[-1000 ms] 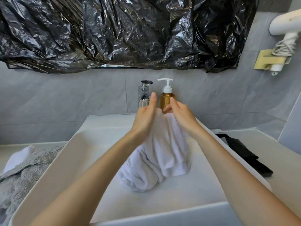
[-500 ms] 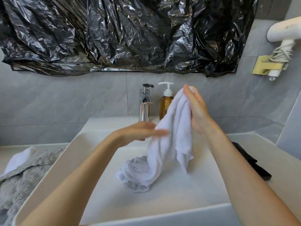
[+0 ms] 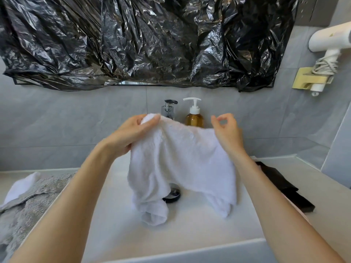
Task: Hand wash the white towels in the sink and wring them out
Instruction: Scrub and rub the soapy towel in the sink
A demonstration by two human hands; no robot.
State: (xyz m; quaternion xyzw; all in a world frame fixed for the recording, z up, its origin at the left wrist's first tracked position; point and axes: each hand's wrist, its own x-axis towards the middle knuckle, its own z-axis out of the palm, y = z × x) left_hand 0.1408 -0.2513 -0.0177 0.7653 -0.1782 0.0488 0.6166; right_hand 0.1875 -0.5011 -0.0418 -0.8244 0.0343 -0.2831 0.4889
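Note:
A white towel [image 3: 180,162] hangs spread out over the white sink [image 3: 190,230], its lower ends touching the basin beside the chrome drain [image 3: 173,193]. My left hand [image 3: 131,133] grips the towel's top left corner between thumb and fingers. My right hand [image 3: 226,131] is at the towel's top right edge with its fingers curled; the towel edge runs behind the palm. Behind the towel stand the chrome faucet [image 3: 169,109] and an amber soap pump bottle [image 3: 194,116].
A grey towel [image 3: 28,202] with a white one [image 3: 19,185] lies on the counter at the left. A black cloth [image 3: 284,186] lies on the counter at the right. A hair dryer [image 3: 330,46] hangs on the right wall. Black plastic [image 3: 144,38] covers the mirror.
The towel was bunched and held up mainly by my right hand. My left hand has taken the left corner and both hands have pulled apart, spreading the towel wide and lifting it off the basin.

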